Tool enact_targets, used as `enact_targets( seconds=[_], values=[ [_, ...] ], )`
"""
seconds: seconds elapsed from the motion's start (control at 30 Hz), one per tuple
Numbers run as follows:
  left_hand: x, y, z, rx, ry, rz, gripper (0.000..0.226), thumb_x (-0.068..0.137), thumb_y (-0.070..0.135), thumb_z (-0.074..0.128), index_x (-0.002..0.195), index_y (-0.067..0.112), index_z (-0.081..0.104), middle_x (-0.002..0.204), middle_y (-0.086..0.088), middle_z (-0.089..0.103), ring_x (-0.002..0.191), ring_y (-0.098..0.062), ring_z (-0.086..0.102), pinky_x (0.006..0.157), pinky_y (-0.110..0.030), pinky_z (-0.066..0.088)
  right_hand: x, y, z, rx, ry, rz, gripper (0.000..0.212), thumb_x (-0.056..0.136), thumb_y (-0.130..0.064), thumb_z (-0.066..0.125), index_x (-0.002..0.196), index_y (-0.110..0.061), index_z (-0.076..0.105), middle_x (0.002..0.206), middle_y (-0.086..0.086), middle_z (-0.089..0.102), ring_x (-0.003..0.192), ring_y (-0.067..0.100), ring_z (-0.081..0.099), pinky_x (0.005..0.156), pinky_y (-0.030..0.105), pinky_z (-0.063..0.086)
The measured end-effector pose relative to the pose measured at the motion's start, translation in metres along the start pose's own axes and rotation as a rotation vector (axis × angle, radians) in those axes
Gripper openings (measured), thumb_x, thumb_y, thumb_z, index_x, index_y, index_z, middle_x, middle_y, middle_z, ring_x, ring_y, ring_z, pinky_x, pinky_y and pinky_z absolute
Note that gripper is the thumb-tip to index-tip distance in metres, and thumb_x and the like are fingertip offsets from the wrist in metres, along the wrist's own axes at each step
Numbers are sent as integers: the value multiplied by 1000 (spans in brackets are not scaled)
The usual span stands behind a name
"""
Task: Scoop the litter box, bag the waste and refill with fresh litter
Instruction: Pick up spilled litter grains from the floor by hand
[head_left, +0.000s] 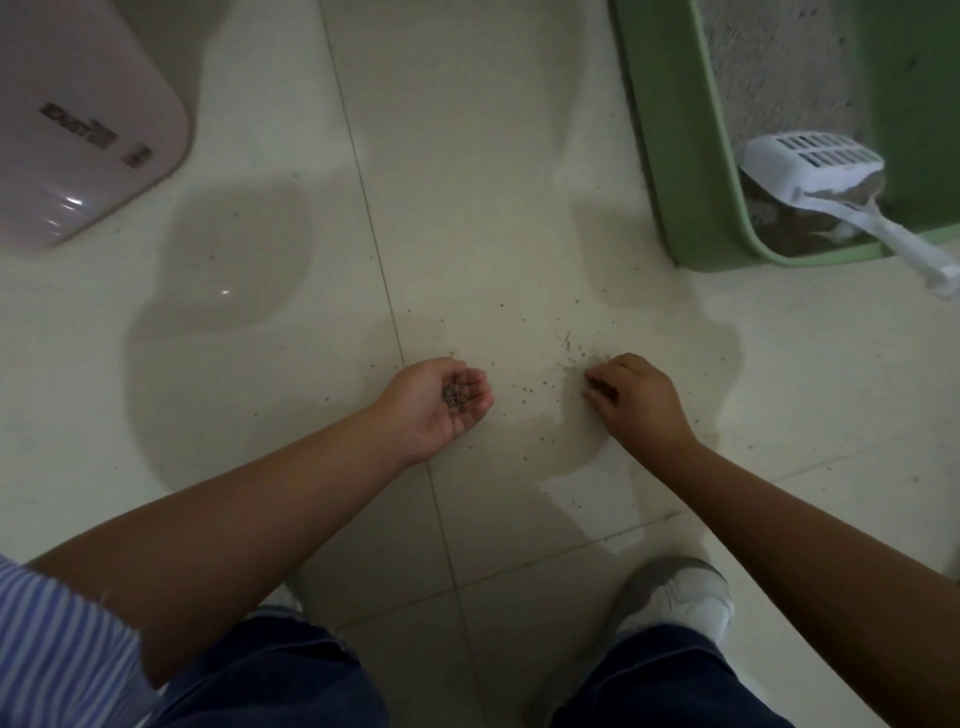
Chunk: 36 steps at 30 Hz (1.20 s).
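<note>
Beside the green litter box (691, 171), on the tiled floor (467, 156), loose litter grains (540, 410) lie scattered, and the person crouches to collect them by hand. The left hand (441, 400) is turned palm up and cupped half open, with a small heap of picked-up grains (455, 396) resting in it. The right hand (631, 397) is palm down on the floor, nearer to the box, its fingers curled together as if pinching grains; I cannot tell if something is already held in this grip.

As a judgement, the task is somewhere in the middle. The white scoop (815, 171) rests inside the box at its near corner, the handle leaning over the rim, with brown clumped material under it, so the scooping seems started but not finished. No waste bag and no fresh litter package are visible, so bagging and refilling are probably still left.

Most spilled grains lie between the two hands and just beside the right fingers, on the side away from the box. A pink appliance (78, 114) stands far from the box.
</note>
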<state>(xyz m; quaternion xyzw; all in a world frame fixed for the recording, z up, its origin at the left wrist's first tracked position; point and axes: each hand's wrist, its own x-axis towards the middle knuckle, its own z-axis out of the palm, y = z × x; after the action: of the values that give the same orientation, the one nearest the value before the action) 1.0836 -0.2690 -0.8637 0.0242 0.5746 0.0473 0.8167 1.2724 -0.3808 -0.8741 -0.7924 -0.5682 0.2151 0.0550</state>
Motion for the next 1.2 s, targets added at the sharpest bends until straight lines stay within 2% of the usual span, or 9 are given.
enact_targets(
  seconds=[0.17, 0.37, 0.5, 0.67, 0.8, 0.9, 1.0, 1.1, 1.2],
  values=[
    [-4, 1, 0, 1, 6, -12, 35, 97, 10, 38, 68, -1, 53, 42, -6, 57, 36, -12, 58, 39, -17, 50, 4, -1, -2, -56, -6, -51, 5, 62, 6, 68, 59, 2, 68, 55, 16, 62, 47, 31, 60, 48, 31, 50],
    [-8, 5, -3, -15, 12, -5, 34, 97, 9, 37, 68, -2, 53, 41, -7, 56, 34, -12, 57, 37, -17, 49, 6, -6, 5, -260, -104, -30, 34, 38, 19, 79, 54, 0, 55, 52, 13, 52, 40, 26, 50, 37, 22, 33],
    [-10, 5, -5, -24, 18, 0, 34, 96, 8, 38, 68, -2, 53, 40, -7, 56, 34, -13, 57, 36, -17, 48, 3, -11, 8, -294, -134, 18, 32, 44, 21, 73, 59, 2, 52, 55, 17, 50, 44, 28, 50, 45, 22, 26],
    [-12, 5, -8, -18, 22, 8, 35, 97, 9, 37, 68, -3, 53, 40, -7, 56, 41, -15, 58, 37, -17, 49, 7, -18, 1, -144, -157, 168, 16, 84, 10, 43, 95, 7, 54, 91, 17, 49, 82, 29, 48, 66, 30, 32],
    [-13, 3, -6, -33, 8, -12, 37, 99, 13, 34, 72, -3, 53, 53, -12, 58, 64, -22, 56, 45, -23, 53, 9, -52, -30, 177, -6, 245, 12, 90, -2, 49, 92, 3, 60, 80, 4, 50, 73, 17, 46, 63, 19, 32],
    [-15, -2, -1, -7, -13, -53, 37, 99, 16, 32, 77, -5, 54, 75, -17, 57, 72, -26, 57, 57, -29, 53, 1, -79, -55, 356, -210, 87, 14, 89, -9, 57, 98, -6, 67, 71, -10, 56, 63, 9, 53, 58, 7, 41],
    [-18, -9, 3, -13, -72, -68, 35, 99, 13, 34, 73, -2, 53, 57, -10, 59, 65, -21, 59, 47, -23, 54, -4, -70, -60, 177, -278, -3, 20, 89, -13, 57, 105, -8, 68, 86, -6, 62, 70, 8, 51, 60, 2, 36],
    [-17, -11, 1, 19, -49, -43, 35, 97, 10, 37, 68, -1, 53, 43, -6, 57, 44, -15, 60, 41, -18, 51, -4, -37, -51, 47, -228, 116, 21, 91, -12, 53, 105, -5, 67, 103, 9, 66, 79, 16, 53, 68, 15, 32],
    [-17, -7, -5, 27, -18, -17, 34, 97, 9, 38, 68, -1, 53, 41, -7, 57, 37, -13, 59, 38, -17, 49, -1, -18, -33, -3, -186, 181, 23, 90, -13, 56, 105, 1, 66, 101, 18, 63, 94, 28, 56, 70, 23, 31]
  ],
)
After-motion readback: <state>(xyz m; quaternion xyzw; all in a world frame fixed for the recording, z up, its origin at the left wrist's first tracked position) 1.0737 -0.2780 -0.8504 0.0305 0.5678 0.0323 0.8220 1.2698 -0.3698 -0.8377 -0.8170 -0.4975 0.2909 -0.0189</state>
